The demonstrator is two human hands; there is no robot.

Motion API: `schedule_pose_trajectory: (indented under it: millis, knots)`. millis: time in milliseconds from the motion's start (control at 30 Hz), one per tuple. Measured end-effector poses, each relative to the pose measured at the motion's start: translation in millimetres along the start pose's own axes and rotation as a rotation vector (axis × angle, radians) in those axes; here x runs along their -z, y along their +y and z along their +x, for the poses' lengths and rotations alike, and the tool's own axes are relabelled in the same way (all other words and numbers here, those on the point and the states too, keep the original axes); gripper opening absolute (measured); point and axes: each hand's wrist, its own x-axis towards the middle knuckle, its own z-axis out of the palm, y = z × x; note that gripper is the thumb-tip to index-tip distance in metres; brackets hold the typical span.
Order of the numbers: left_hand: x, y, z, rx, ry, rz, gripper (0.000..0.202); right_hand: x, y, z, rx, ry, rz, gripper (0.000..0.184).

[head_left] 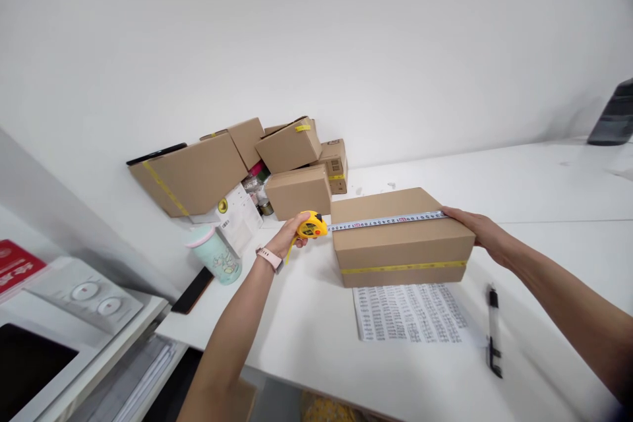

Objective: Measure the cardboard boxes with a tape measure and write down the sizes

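A closed cardboard box [403, 237] with a yellow tape strip along its near side sits on the white table. My left hand [293, 232], with a pink watch band at the wrist, grips a yellow tape measure [312, 225] just off the box's left end. Its metal blade [386, 220] is pulled out across the box top to the right edge. There my right hand [467, 224] presses the blade's end against the box's right edge, its fingers partly hidden behind the box. Under the box's near side lies a printed sheet [410, 316].
Several cardboard boxes [297, 191] are piled against the wall. A mint-green tumbler [215, 254] stands left, near a dark flat object [192, 290]. A black pen [493, 330] lies right of the sheet. A white microwave [74, 316] is at lower left, a dark container [613, 115] at far right.
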Motion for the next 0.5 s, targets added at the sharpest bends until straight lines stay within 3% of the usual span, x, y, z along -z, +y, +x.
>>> schedule_pose_trajectory:
  millis: [233,367,433,500]
  knots:
    - [-6.1,1.5,-2.6,-0.004,0.020,-0.014,0.053,1.1,-11.8,-0.8,0.001,-0.004,-0.124,0.042]
    - [-15.7,17.3,-14.0,-0.060,0.039,-0.028,0.048,10.5,-22.9,4.3,0.041,0.011,-0.249,0.039]
    - [-22.2,30.0,-28.2,-0.091,0.024,-0.036,0.047,18.0,-33.2,3.0,0.072,-0.004,-0.174,0.038]
    - [-32.4,38.1,-47.8,-0.077,-0.082,-0.049,0.052,24.0,-48.2,-3.3,0.132,-0.027,-0.047,0.038]
